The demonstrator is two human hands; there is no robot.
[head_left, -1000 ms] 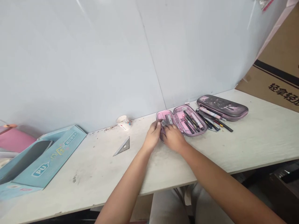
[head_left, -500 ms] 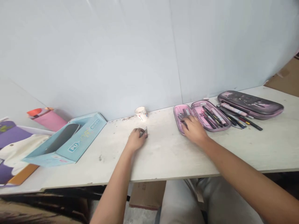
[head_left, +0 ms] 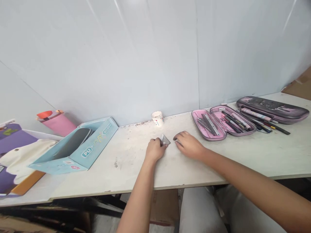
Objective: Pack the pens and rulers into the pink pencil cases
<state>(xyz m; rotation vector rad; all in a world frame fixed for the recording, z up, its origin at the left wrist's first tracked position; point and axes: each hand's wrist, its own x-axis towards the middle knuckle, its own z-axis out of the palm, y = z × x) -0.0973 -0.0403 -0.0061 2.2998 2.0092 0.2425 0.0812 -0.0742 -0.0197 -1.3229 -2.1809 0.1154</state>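
My left hand (head_left: 155,149) is closed on a small clear triangular set square (head_left: 166,139), pinched between thumb and fingers low over the table. Just right of it is my right hand (head_left: 190,145), fingers bent and a little apart, with nothing visible in them. An open pink pencil case (head_left: 215,139) lies farther right. Its left half carries rulers (head_left: 209,123); in its right half are several pens (head_left: 234,122).
Against the wall stands a paper cup (head_left: 157,119). A blue box (head_left: 84,158) holding a dark grey object is at left, beside a pink roll-like item (head_left: 58,124) and purple packaging (head_left: 20,139). A closed dark case (head_left: 272,108) and loose pens (head_left: 264,124) lie far right.
My right hand has left the pencil case and moved left, close to my left hand. The rulers now show uncovered. The view has shifted slightly left.
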